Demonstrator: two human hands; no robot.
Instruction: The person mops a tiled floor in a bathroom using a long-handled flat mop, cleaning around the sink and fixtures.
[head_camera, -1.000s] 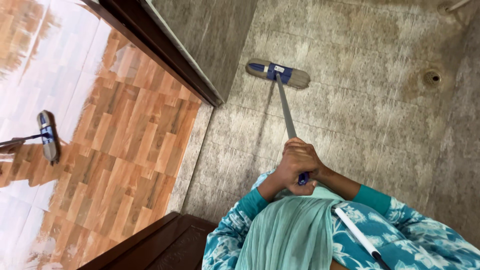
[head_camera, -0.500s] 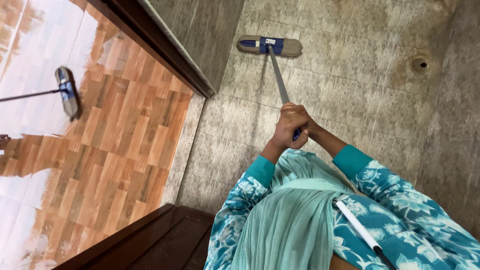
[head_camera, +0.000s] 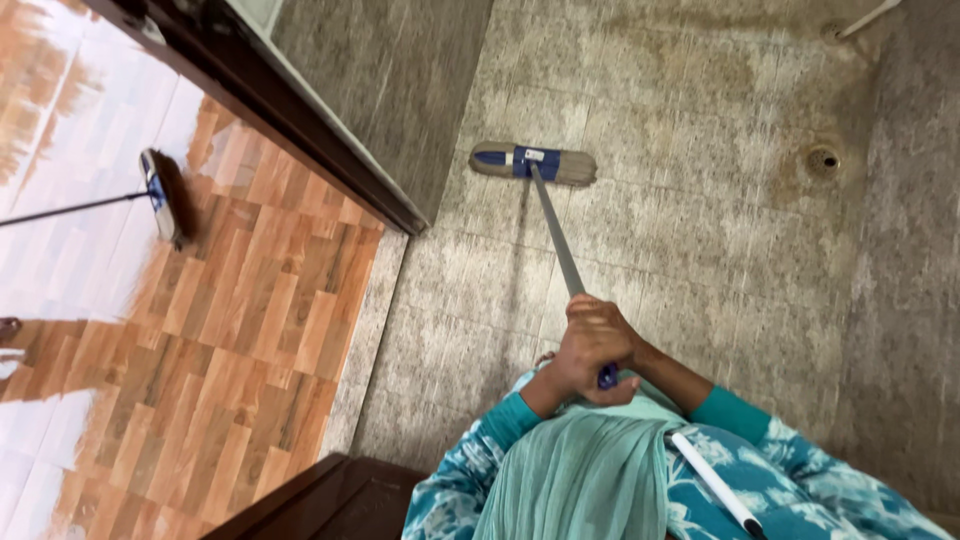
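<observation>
Grey stone-look tiles (head_camera: 700, 230) cover the floor below me, with a round drain (head_camera: 823, 160) set near the far right corner. From the head camera, I see both hands stacked on a mop handle (head_camera: 556, 240). My left hand (head_camera: 585, 350) and right hand (head_camera: 612, 335) are wrapped tight around its blue-capped top end, fingers fully curled, so close together I cannot clearly separate them. The flat mop head (head_camera: 533, 165) lies on the tiles ahead, well apart from the drain. A dark wooden door frame (head_camera: 300, 130) runs diagonally at left; beyond it, glossy wood-pattern flooring (head_camera: 240, 330) mirrors a second mop (head_camera: 165, 195).
</observation>
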